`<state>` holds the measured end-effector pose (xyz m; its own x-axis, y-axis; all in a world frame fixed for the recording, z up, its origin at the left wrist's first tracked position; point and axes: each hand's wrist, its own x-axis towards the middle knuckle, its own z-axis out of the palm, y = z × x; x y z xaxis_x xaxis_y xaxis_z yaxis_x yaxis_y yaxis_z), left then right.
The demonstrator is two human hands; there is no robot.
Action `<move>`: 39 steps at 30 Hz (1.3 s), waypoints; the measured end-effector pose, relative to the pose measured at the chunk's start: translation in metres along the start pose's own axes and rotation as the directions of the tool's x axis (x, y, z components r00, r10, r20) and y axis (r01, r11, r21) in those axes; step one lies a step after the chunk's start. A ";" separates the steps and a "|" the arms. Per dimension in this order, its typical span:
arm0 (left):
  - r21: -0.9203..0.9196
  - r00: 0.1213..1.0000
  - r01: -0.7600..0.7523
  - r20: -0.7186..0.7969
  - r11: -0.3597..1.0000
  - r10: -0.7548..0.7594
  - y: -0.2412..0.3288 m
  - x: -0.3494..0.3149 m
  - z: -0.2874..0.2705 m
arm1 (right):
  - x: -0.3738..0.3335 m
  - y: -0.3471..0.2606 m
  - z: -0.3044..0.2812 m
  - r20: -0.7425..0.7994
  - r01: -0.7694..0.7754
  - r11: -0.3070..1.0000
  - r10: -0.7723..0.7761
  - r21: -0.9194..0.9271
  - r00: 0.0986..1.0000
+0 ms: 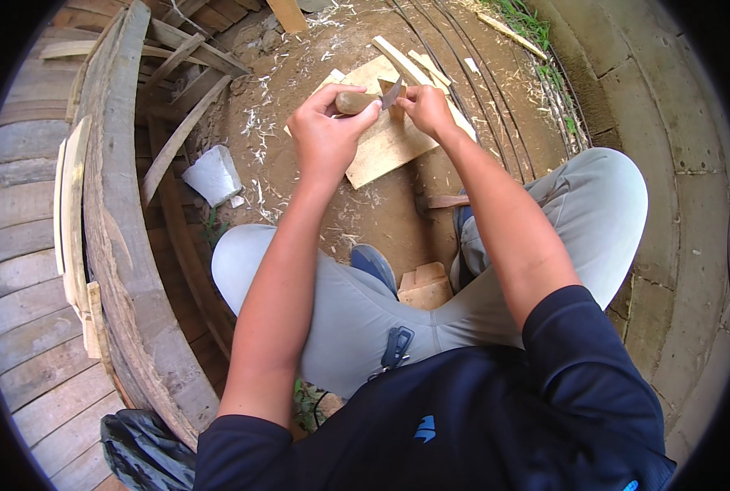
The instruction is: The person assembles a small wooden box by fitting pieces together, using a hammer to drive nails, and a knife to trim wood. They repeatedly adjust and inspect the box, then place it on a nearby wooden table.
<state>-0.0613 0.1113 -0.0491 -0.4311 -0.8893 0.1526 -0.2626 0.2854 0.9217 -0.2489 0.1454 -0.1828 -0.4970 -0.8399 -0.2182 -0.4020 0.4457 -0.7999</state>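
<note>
In front of me, over pale boards on the ground, both my hands are raised close together. My left hand (325, 135) is wrapped round the wooden handle of a knife (358, 102), whose short curved blade points right. My right hand (427, 108) is closed in a pinch beside the blade tip. A small brown piece shows near its fingertips; I cannot tell what it is. Below the hands lies a flat pale board (381, 157), with several narrow wood strips (402, 59) at its far side.
Shavings litter the dirt ground. Long thin dark rods (496, 102) run along the right, before a concrete wall (659, 123). On the left are a thick wooden beam (123, 213), loose slats and a white stone (213, 175). A wood block (426, 288) lies between my feet.
</note>
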 end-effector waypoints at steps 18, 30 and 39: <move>0.065 1.000 -0.026 0.010 0.998 0.025 -0.004 0.000 0.004 | -0.001 -0.006 -0.006 0.035 -0.023 0.999 0.024 -0.039 0.999; 0.160 0.995 -0.095 0.044 0.983 0.089 -0.010 0.002 0.003 | 0.005 0.006 0.002 0.008 0.002 1.000 -0.002 -0.011 1.000; 0.394 0.983 -0.015 0.176 0.919 -0.059 0.000 0.000 -0.015 | 0.000 -0.007 -0.002 0.064 -0.053 0.995 0.059 -0.090 0.996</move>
<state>-0.0482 0.1059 -0.0432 -0.5597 -0.8281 0.0326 -0.5747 0.4162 0.7047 -0.2478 0.1433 -0.1757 -0.4700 -0.8300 -0.3003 -0.4423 0.5159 -0.7337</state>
